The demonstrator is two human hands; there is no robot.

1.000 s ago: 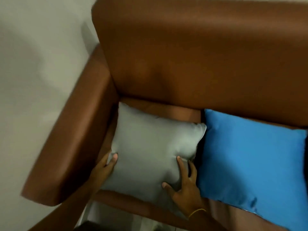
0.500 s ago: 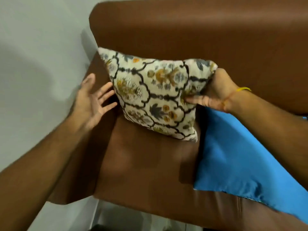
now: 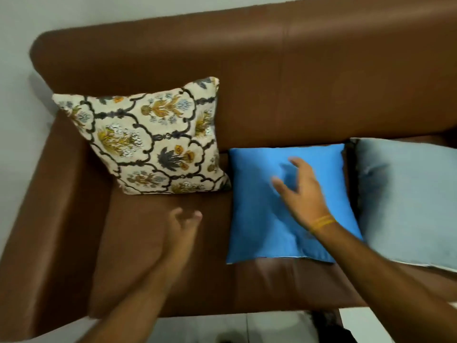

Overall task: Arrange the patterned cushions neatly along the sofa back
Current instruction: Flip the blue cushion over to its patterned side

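Note:
A cream cushion with a dark lattice and yellow flower pattern [image 3: 153, 139] leans upright against the brown sofa back [image 3: 296, 70] in the left corner. A plain blue cushion [image 3: 257, 219] lies flat on the seat beside it. To the right of it lies a pale grey cushion [image 3: 408, 199], also flat. My right hand [image 3: 300, 191] hovers over the blue cushion with fingers spread, holding nothing. My left hand [image 3: 184, 224] is over the bare seat in front of the patterned cushion, fingers loosely apart and empty.
The sofa's left armrest [image 3: 47, 219] borders the patterned cushion. A pale wall [image 3: 14, 70] runs along the left and behind. White floor tiles [image 3: 247, 328] show below the seat's front edge, with a dark object at the bottom.
Both hands have let go of the patterned cushion, which now leans on the sofa back. The right hand has moved over the blue cushion. The view has shifted right, showing a grey cushion.

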